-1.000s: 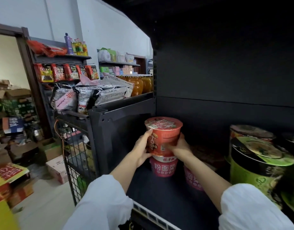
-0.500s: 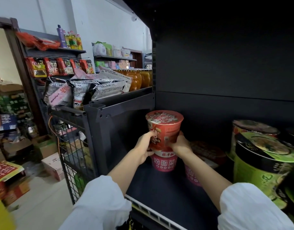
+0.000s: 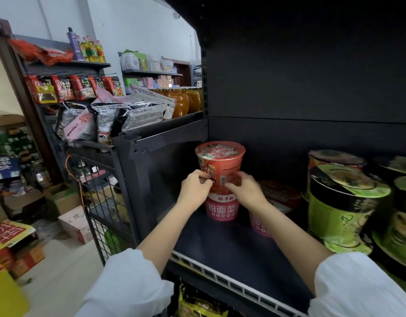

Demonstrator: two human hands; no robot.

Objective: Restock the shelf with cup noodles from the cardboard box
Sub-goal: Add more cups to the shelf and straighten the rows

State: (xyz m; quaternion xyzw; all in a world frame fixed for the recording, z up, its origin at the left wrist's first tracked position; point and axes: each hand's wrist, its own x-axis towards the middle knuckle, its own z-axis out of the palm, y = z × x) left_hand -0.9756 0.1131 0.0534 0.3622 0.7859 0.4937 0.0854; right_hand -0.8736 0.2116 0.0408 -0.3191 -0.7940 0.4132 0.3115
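Far left: stacked cardboard boxes [image 3: 67, 200] on the floor, count uncertain. Back-left rack: a row of about six red snack packets [image 3: 60, 89] hanging, bottles [image 3: 87, 48] on the shelf above, too small to count. Next shelf: several silver-and-black bags [image 3: 138, 114] piled loosely, with at least two orange jars [image 3: 181, 101] behind them. Dark shelf [image 3: 231, 252], left portion: two red cup noodles in one stack against the back, the upper cup [image 3: 220, 165] upright on the lower cup [image 3: 221, 208]. Left hand [image 3: 194, 188]: fingers curled against the left side of the upper cup near its base, gripping it. Right hand [image 3: 245, 191]: fingers curled round the right side of the same cup, also gripping. Two white sleeves [image 3: 128, 287] at the bottom edge. Just right of the stack: one further red cup [image 3: 277, 197], partly hidden behind the right forearm, standing on the shelf. Right portion: green-and-black cup noodles [image 3: 343, 202], three plainly visible with more cut off by the frame edge, stacked two high. Lower tier beneath the shelf: one yellow packet [image 3: 197, 305].
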